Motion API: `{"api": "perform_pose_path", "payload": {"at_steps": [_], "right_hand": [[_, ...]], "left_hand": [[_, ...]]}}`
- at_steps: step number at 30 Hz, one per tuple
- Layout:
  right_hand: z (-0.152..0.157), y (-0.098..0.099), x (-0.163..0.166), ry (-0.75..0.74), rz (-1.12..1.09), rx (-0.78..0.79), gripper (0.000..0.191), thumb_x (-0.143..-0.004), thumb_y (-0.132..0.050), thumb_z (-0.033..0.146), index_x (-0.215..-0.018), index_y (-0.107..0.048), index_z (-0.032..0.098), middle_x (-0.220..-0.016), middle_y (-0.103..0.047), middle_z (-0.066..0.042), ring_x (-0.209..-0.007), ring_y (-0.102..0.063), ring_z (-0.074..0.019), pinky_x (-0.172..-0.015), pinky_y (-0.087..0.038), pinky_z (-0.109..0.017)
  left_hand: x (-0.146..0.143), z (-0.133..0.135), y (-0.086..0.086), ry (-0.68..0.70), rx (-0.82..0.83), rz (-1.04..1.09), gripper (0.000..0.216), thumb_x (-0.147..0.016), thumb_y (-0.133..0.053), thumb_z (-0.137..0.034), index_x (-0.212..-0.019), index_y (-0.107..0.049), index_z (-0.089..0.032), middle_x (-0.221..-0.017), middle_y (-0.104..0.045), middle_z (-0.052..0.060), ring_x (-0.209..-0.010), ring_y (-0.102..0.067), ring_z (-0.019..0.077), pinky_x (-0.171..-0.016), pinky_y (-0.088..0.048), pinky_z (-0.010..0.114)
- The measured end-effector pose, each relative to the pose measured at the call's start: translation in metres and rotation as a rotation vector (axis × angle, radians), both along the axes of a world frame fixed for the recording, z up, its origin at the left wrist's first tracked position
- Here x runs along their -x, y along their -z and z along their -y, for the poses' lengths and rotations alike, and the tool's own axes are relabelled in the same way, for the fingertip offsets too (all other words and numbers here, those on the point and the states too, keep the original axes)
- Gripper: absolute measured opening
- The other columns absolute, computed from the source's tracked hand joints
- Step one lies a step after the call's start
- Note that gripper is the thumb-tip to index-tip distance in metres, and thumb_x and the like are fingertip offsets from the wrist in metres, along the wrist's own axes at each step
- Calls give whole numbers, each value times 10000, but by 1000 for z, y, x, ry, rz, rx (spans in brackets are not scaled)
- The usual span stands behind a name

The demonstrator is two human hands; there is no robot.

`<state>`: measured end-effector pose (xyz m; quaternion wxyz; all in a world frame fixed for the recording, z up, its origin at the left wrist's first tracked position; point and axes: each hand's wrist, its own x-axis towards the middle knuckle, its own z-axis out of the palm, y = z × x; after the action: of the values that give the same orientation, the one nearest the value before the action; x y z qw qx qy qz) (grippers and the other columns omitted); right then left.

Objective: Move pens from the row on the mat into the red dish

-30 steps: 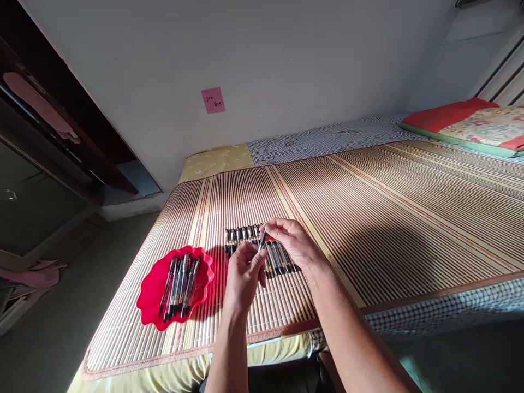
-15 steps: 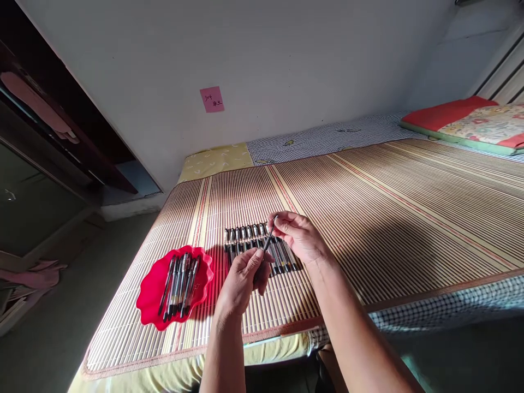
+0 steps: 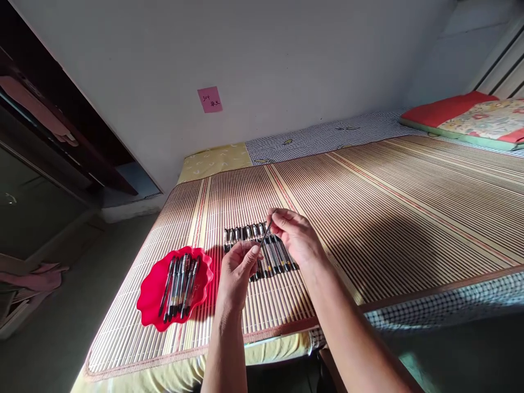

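A slim dark pen slants between my two hands. My left hand pinches its lower end between thumb and fingers. Higher up, the fingertips of my right hand close on the upper end, covering the tip. Beneath and behind both hands, a row of black-and-clear pens lies side by side on the slatted mat; my hands hide part of it. To the left of my left hand, a red scalloped plate holds a loose pile of several similar pens.
The bamboo mat covers the bed, with patterned bedding showing along the wall. A folded red-and-floral quilt lies at the far right. On the wall is a pink note. A dark doorway opens at left.
My left hand has shifted slightly left and its hold on the pen has changed, with the fingers now drawn up near the thumb. The right hand has moved only a little.
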<state>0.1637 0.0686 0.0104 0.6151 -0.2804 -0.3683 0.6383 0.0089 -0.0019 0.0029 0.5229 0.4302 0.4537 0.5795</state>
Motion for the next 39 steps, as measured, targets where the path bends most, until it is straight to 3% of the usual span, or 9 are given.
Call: {"api": "perform_pose_path", "payload": {"at_steps": [4, 10, 14, 17, 21, 28, 33, 39], "right_hand": [[7, -4, 13, -67, 31, -18, 212, -780, -840, 377, -945, -816, 247, -965, -788, -56, -876, -694, -177, -771, -571, -322], [11, -13, 1, -222, 38, -97, 210, -802, -831, 401, -943, -814, 247, -938, -767, -47, -909, -695, -182, -822, -586, -327], [16, -19, 2, -262, 34, -135, 216, -829, -829, 422, -922, -792, 231, -895, -747, -31, -825, -685, -154, -826, -593, -321], [16, -20, 4, -180, 76, -139, 242, -818, -850, 426, -898, -770, 211, -856, -728, -19, -776, -683, -139, -809, -604, -314], [13, -14, 6, -48, 281, -154, 339, -759, -887, 474, -861, -741, 185, -823, -727, -31, -706, -686, -150, -677, -600, -307], [12, -9, 8, -36, 514, -143, 353, -741, -873, 451, -841, -696, 163, -730, -715, -32, -634, -669, -153, -585, -553, -287], [-5, -2, -37, 49, 563, -160, 280, -750, -829, 380, -860, -720, 147, -752, -733, -29, -652, -670, -139, -653, -556, -282], [-33, 36, -78, 224, 913, 58, 107, -756, -731, 252, -741, -702, 150, -601, -667, -3, -554, -608, -133, -545, -451, -238]], "left_hand": [[-3, 0, 0, -2, -8, 65, 448, -770, -880, -515, -731, -610, -160, -590, -493, -49, -501, -325, 45, -485, -213, 191], [-1, 2, -8, 198, 74, 265, 445, -782, -882, -465, -740, -553, -168, -607, -449, -63, -484, -294, 37, -479, -181, 200], [-5, 4, -7, 202, 42, 231, 427, -828, -848, -465, -742, -554, -168, -617, -459, -53, -505, -295, 49, -487, -197, 205], [-9, 4, -2, 132, -8, 126, 381, -898, -778, -495, -796, -620, -163, -678, -521, -23, -550, -344, 72, -509, -253, 212], [-13, 2, 5, 17, -73, -2, 387, -976, -654, -557, -928, -704, -176, -788, -586, 8, -637, -434, 113, -561, -342, 230], [-20, 4, -1, 14, -74, -271, 520, -968, -580, -662, -856, -697, -167, -733, -650, 35, -614, -489, 150, -565, -393, 267], [-10, 4, -3, 27, -60, -275, 493, -955, -616, -640, -1015, -746, -168, -885, -742, 72, -823, -668, 205, -763, -524, 306], [10, -3, 5, -103, -38, -255, 525, -876, -702, -663, -1053, -760, -172, -865, -743, 62, -809, -693, 200, -724, -531, 298]]}}
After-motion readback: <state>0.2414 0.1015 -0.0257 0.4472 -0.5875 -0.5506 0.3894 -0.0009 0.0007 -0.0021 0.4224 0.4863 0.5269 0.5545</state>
